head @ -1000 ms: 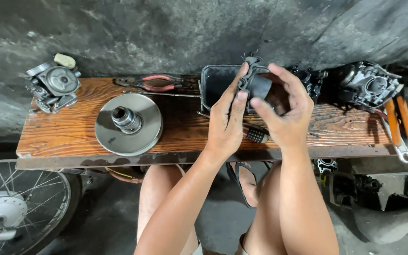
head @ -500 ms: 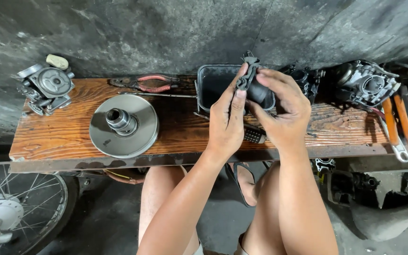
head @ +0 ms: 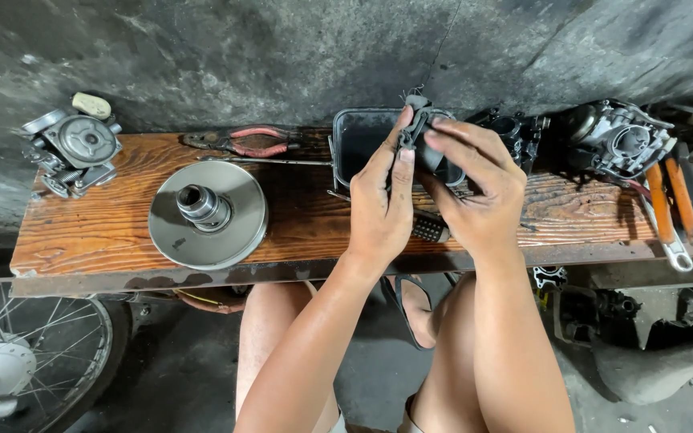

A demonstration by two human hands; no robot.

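Wooden plank (head: 306, 224) runs across in front of me, reddish grain, worn, set against a stained concrete wall (head: 282, 56). Spoked wheel (head: 18, 361) low at my left, under the plank's end.

On the plank, left of centre: round grey pulley disc (head: 238, 204) lying flat, short steel hub upright in its middle. Far left end: 1 grey carburetor body (head: 78, 148). Far right: a second, darker carburetor (head: 619, 140), with 2 orange-handled tools (head: 667, 200) beside it. Dark rectangular tray (head: 358, 136) sits at the back edge, just behind my hands. Red-handled pliers (head: 242, 140) lie left of the tray.

Both hands raised above the plank, in front of the tray. My left hand (head: 378, 208) and right hand (head: 479, 188) close together around 1 small black part (head: 427, 148). It looks like dark metal, grimy, blocky with a rounded bore; most of it is hidden by my fingers. Left thumb and forefinger pinch its left side; right fingers wrap over its top and right. Grip narrow, firm, both hands closed on it.
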